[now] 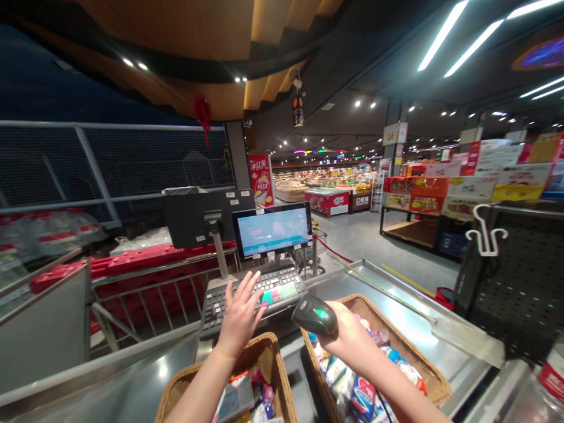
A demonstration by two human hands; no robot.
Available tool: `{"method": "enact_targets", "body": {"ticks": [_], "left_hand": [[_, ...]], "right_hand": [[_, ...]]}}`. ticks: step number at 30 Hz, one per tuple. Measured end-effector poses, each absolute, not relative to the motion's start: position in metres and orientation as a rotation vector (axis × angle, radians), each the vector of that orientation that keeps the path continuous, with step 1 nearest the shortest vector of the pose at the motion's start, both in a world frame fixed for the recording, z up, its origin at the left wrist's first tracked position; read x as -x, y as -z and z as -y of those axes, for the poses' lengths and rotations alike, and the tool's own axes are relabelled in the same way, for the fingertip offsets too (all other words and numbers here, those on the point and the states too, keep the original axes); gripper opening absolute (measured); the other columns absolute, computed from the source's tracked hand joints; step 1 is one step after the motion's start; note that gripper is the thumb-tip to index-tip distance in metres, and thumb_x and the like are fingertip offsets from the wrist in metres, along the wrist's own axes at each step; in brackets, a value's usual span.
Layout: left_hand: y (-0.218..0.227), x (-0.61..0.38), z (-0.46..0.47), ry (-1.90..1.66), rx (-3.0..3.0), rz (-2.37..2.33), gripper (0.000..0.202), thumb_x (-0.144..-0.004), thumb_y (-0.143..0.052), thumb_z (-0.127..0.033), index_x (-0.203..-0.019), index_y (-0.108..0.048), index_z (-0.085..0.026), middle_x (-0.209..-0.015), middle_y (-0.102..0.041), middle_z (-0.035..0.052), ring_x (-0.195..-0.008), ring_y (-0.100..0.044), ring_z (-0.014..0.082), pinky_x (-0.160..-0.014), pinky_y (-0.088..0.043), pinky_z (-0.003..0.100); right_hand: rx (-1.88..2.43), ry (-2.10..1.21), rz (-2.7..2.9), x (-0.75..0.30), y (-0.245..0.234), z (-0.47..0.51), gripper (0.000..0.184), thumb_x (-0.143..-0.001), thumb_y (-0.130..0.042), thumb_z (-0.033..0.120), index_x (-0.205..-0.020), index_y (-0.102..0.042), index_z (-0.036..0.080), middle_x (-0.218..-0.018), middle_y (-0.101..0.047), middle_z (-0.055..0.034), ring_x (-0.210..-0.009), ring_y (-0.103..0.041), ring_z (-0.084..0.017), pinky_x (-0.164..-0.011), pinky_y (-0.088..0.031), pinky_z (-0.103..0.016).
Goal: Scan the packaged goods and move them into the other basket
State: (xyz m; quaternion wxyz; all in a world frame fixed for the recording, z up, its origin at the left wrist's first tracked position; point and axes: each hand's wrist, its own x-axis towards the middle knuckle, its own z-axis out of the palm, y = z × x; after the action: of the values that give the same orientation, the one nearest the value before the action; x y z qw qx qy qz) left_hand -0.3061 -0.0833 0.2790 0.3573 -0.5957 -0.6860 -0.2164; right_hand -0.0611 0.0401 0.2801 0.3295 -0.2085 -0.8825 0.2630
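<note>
My left hand (240, 314) is spread open, fingertips at the near edge of a black POS keyboard (251, 299) with a small coloured key panel. My right hand (348, 341) grips a black handheld barcode scanner (314, 314), its green light showing. It hangs over a wicker basket (365, 311) full of packaged goods, including a blue-and-red packet (363, 398). A second wicker basket (268, 358) with packaged goods sits below my left forearm. A touchscreen monitor (272, 230) stands behind the keyboard.
A steel checkout counter (396, 311) runs under the baskets. A black pegboard panel (506, 288) with a white hanger stands at right. Metal railings and red crates lie left. Beyond a red barrier rope (330, 249), a supermarket floor holds shelves and a freezer (326, 201).
</note>
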Motion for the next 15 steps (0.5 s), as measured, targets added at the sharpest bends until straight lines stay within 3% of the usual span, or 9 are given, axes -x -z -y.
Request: {"method": "enact_targets", "body": {"ticks": [9,15], "left_hand": [[-0.263,0.311,0.106,0.556,1.540,1.836,0.019,-0.089,-0.053,-0.030,-0.103,-0.064,-0.023,-0.144,-0.048,0.0089,-0.137,-0.039,0.0289,-0.117,-0.009,0.057],[-0.238,0.314,0.139,0.506,1.545,1.930,0.019,-0.088,-0.054,-0.029,-0.104,-0.063,-0.024,-0.146,-0.047,0.0087,-0.138,-0.038,0.0290,-0.117,-0.008,0.058]], "right_hand": [[0.426,-0.652,2.371,0.072,-0.271,-0.034,0.046,-0.061,-0.057,0.011,-0.104,-0.069,0.022,-0.116,-0.066,-0.0067,-0.116,-0.055,-0.027,-0.112,-0.030,-0.044],[0.514,-0.641,2.437,0.079,-0.257,-0.016,0.052,-0.061,-0.057,0.012,-0.111,-0.067,0.021,-0.129,-0.060,-0.0097,-0.133,-0.041,-0.033,-0.113,-0.028,-0.052]]}}
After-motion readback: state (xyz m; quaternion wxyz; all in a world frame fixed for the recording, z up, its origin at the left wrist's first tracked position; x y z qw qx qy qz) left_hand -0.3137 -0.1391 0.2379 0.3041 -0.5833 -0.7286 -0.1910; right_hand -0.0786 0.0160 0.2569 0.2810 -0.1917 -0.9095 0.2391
